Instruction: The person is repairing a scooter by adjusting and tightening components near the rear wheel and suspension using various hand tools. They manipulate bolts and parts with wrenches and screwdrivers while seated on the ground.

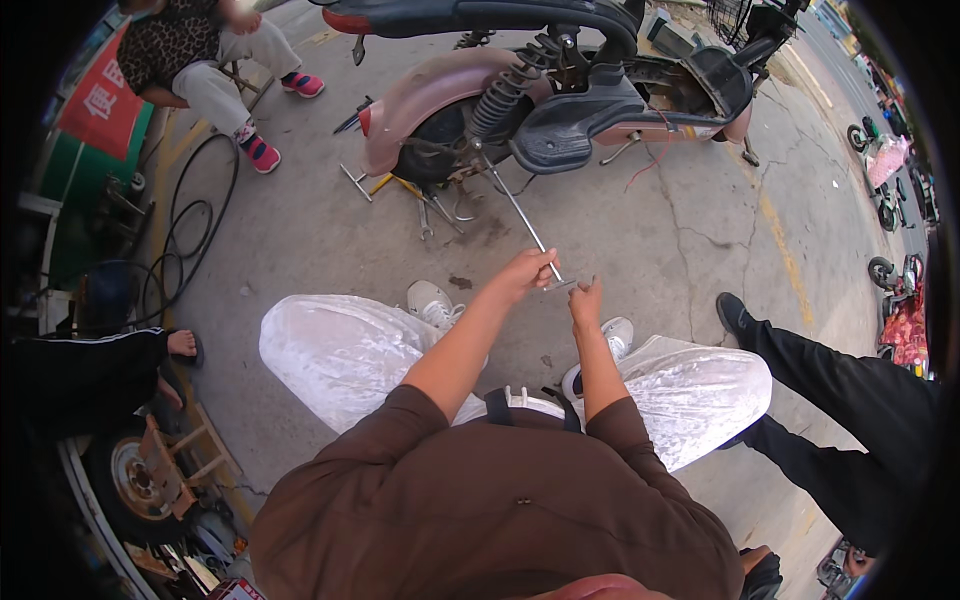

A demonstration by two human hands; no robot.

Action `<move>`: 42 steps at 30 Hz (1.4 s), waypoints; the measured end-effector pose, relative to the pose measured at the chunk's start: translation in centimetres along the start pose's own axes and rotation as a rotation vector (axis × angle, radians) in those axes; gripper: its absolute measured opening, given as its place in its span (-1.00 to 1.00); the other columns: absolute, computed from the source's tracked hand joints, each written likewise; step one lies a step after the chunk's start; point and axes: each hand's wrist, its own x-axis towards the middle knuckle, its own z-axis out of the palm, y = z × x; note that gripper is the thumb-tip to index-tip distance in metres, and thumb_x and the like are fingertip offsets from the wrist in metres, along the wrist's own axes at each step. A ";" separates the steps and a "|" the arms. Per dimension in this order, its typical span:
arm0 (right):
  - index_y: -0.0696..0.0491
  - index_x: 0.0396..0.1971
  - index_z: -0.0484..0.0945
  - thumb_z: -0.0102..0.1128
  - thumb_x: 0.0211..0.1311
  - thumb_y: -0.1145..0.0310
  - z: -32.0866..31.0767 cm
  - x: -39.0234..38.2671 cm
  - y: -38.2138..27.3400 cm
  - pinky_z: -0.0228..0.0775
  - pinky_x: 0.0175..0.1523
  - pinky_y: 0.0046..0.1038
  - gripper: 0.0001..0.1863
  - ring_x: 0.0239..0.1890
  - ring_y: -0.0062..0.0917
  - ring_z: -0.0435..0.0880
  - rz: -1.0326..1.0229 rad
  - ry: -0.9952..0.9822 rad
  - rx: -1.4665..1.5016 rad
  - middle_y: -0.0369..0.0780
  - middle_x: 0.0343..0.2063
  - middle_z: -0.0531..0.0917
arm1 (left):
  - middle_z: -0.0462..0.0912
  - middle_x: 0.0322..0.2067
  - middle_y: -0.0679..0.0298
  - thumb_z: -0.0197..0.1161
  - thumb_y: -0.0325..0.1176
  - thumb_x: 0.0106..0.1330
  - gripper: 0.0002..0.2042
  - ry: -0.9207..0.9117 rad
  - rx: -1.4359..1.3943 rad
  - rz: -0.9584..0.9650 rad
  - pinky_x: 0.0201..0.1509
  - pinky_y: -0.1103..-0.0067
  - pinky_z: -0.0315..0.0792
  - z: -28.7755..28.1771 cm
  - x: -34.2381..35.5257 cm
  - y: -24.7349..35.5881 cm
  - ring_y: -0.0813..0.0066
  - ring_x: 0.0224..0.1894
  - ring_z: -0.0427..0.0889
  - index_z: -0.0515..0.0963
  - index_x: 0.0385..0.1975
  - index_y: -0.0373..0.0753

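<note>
A long metal T-handle socket wrench (519, 211) slants from the scooter's rear end toward me. My left hand (528, 274) is closed round its shaft, just short of the crossbar. My right hand (587, 304) is closed at the right end of the crossbar. The tool's far end meets the lower mount of the coil-spring shock absorber (513, 88), though the fastener itself is too small to make out. The pink and black electric scooter (440, 92) stands across in front of me, its rear wheel partly hidden.
Another T-handle wrench (355, 183) and several open-end wrenches (424, 218) lie below the rear wheel. A black hose (190, 240) coils on the left pavement. One person (215, 75) sits at upper left; another's black-trousered legs (830, 390) are at right. A spare wheel (130, 475) stands lower left.
</note>
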 end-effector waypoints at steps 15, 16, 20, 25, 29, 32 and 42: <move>0.20 -0.29 0.57 -0.09 -0.04 0.56 -1.1 -8.0 -6.2 0.40 -0.41 -0.45 -0.70 -0.53 -0.40 0.60 -0.863 -0.328 -0.098 -0.14 -0.45 0.67 | 0.19 -0.73 0.46 -0.02 -0.17 0.40 -0.73 0.054 0.091 -0.059 -0.38 0.59 0.31 -1.1 0.1 0.6 0.62 -0.64 0.21 0.38 -0.39 -0.27; 0.18 -0.31 0.58 -0.07 -0.04 0.55 -0.1 -8.7 -5.6 0.43 -0.35 -0.39 -0.72 -0.46 -0.34 0.62 -0.993 -0.373 -0.203 -0.13 -0.44 0.66 | 0.18 -0.73 0.46 -0.02 -0.16 0.40 -0.73 0.026 0.063 -0.065 -0.38 0.59 0.31 -1.1 0.2 0.7 0.62 -0.64 0.21 0.38 -0.39 -0.27; 0.17 -0.34 0.57 -0.04 -0.02 0.54 1.8 -8.9 -2.6 0.45 -0.27 -0.28 -0.76 -0.38 -0.22 0.62 -0.982 -0.419 -0.436 -0.12 -0.44 0.64 | 0.20 -0.74 0.48 -0.01 -0.18 0.38 -0.73 -0.021 0.060 0.020 -0.46 0.63 0.25 -1.3 0.0 1.1 0.66 -0.66 0.19 0.40 -0.43 -0.26; 0.22 -0.17 0.49 -0.08 0.05 0.53 1.1 -1.2 4.1 0.43 -0.35 -0.29 -0.69 -0.48 -0.23 0.62 -0.673 -0.244 -0.525 -0.06 -0.45 0.63 | 0.21 -0.73 0.49 0.00 -0.18 0.38 -0.73 -0.124 0.006 0.044 -0.45 0.65 0.26 -1.2 -0.1 1.8 0.66 -0.65 0.20 0.41 -0.44 -0.26; 0.30 -0.04 0.40 -0.18 0.14 0.55 0.7 -0.1 1.1 0.41 -0.45 -0.48 -0.63 -0.56 -0.53 0.60 -0.215 -0.204 -0.030 -0.05 -0.31 0.65 | 0.22 -0.70 0.47 0.00 -0.17 0.39 -0.74 -0.116 -0.015 0.026 -0.31 0.59 0.32 -1.9 -0.1 1.5 0.63 -0.62 0.24 0.40 -0.40 -0.25; 0.27 0.00 0.40 -0.26 0.17 0.59 -0.9 -0.7 -1.9 0.38 -0.46 -0.61 -0.60 -0.57 -0.70 0.55 -0.133 -0.161 0.250 -0.14 -0.16 0.62 | 0.22 -0.69 0.47 0.00 -0.17 0.39 -0.74 -0.075 0.000 0.022 -0.29 0.57 0.34 -1.5 -0.1 1.5 0.63 -0.62 0.24 0.40 -0.40 -0.25; 0.09 -0.12 0.50 -0.08 0.01 0.61 1.6 -11.5 -3.8 0.44 -0.19 -0.34 -0.63 -0.30 -0.20 0.60 -0.878 -0.500 -0.482 -0.08 -0.22 0.59 | 0.18 -0.71 0.47 -0.01 -0.18 0.39 -0.75 0.002 0.025 0.069 -0.26 0.54 0.35 -2.3 0.2 2.1 0.62 -0.62 0.26 0.39 -0.39 -0.25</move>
